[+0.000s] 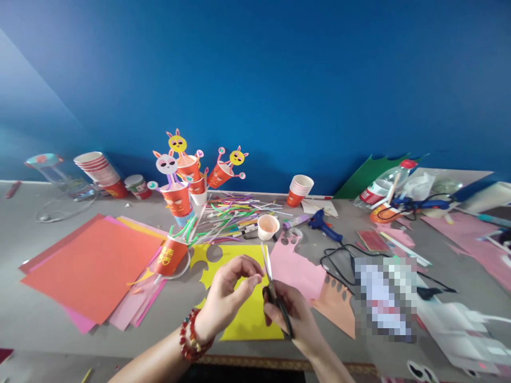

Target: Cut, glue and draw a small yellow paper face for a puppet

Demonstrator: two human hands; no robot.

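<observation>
My right hand (293,311) is wrapped round the black handles of a pair of scissors (269,266), whose silver blades point up and away from me. Close beside it, my left hand (235,287) has thumb and index finger pinched together; whatever lies between the fingertips is too small to make out. A red beaded bracelet circles that wrist. Under both hands lies a yellow paper sheet (247,324) with round cut-outs along its left edge. Just beyond the scissor tips stands a small white cup (268,229) with something pale orange inside.
Stacked coloured sheets (91,266) lie left, beside a tipped red paper cup (171,255). Behind are several cups with animal faces (175,199) and a pile of pipe cleaners (231,210). Right are a blue glue gun (325,226), its black cord, pink paper (297,268) and a bottle (383,186).
</observation>
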